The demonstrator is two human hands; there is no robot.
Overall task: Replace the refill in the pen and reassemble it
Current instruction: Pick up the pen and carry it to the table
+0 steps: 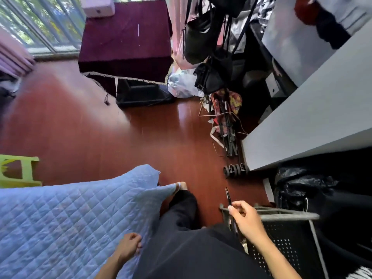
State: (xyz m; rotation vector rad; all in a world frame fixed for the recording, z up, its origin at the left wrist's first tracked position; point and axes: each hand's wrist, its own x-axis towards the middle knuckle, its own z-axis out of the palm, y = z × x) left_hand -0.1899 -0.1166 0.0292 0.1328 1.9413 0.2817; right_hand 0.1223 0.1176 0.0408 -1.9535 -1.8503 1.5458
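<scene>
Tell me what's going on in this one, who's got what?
A person is seated on the edge of a bed covered with a blue quilt, looking down at a red-brown wooden floor. The right hand holds a dark pen upright, pinched between thumb and fingers, above a black mesh basket. The left hand rests loosely curled on the quilt's edge and holds nothing. The pen looks whole; no separate refill or loose pen parts are visible, so disassembly does not appear to have started.

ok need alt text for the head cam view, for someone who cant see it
Seen from above, a seated person's right hand holds a dark pen over a red wooden floor, while the left hand rests on a blue quilted blanket. Bags and clutter line the right side.
</scene>
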